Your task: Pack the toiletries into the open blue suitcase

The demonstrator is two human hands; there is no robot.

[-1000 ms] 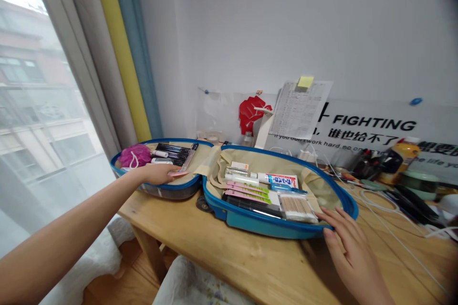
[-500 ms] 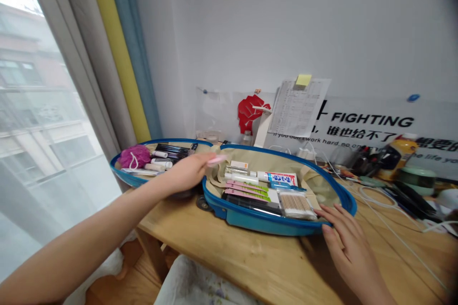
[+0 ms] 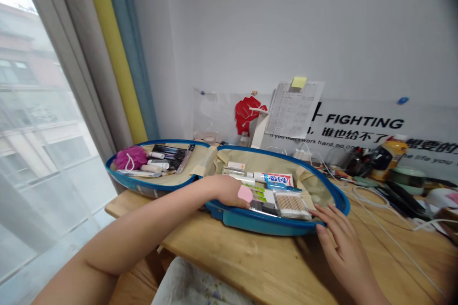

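Note:
A small blue suitcase lies spread wide on the wooden table. Its right half holds a toothpaste box, a box of cotton swabs and pink and green packets. My left hand rests curled over those packets with the thumb pressed down; what its fingers grip is hidden. My right hand lies flat with fingers spread on the table, touching the suitcase's near right rim. The left half holds a purple bath pouf and several tubes and pens.
Cables, an orange bottle, a green bowl and other clutter crowd the table's right side. A "FIGHTING" poster and papers hang on the wall behind. A window and curtains stand at the left.
My left hand has left the suitcase's left half, crossed the hinge and come down curled on the packets in the right half. My right hand has stayed at the rim.

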